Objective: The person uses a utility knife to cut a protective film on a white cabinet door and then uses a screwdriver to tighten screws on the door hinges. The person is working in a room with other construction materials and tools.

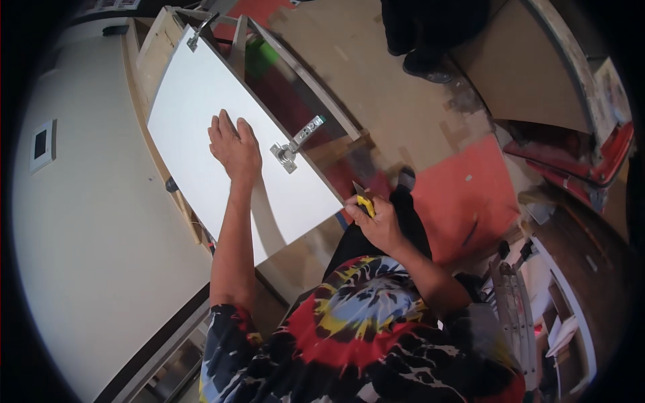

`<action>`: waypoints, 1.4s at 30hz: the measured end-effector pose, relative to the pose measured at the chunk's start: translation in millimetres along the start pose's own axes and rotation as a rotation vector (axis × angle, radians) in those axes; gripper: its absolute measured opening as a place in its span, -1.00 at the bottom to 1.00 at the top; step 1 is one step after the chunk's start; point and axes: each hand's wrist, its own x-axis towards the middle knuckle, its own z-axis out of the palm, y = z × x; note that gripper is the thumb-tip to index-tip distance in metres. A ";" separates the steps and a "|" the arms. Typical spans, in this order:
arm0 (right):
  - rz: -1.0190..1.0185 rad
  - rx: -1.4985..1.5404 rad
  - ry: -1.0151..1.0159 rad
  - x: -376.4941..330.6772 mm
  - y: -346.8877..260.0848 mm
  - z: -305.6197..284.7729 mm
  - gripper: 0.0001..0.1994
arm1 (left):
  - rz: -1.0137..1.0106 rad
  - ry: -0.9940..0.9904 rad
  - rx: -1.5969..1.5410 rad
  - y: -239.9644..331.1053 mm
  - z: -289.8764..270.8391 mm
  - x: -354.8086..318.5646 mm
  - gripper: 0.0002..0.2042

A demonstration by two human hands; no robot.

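Note:
A white cabinet door panel (188,148) lies at a slant before me on a wooden frame. My left hand (235,148) rests on its white face, fingers stretched out. Near the panel's right edge a metal hinge (287,154) is attached, its arm sticking out to the right. A second hinge (195,41) sits at the far end. My right hand (378,221) is at the panel's near right corner, closed around a yellow utility knife (366,203). The knife's dark blade points up and away from me.
The wooden frame (306,77) extends beyond the panel's right side, with a green item (261,57) inside. A pale wall (101,201) runs along the left. Another person's dark-clothed legs (423,33) stand at the far side. Red sheeting (463,195) covers floor on the right, near a stepladder (514,316).

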 end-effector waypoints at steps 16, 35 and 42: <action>0.256 0.289 -0.257 18.4 17.6 -20.4 -0.73 | 0.037 0.025 -0.042 -7.3 7.9 2.0 -0.43; 0.058 0.300 -0.326 19.5 34.2 -9.1 -0.88 | -0.026 -0.027 -0.070 -7.2 8.2 3.8 -0.38; 0.254 0.357 -0.274 17.4 31.7 -10.4 -0.93 | -0.037 0.000 0.030 -10.3 8.6 1.6 -0.45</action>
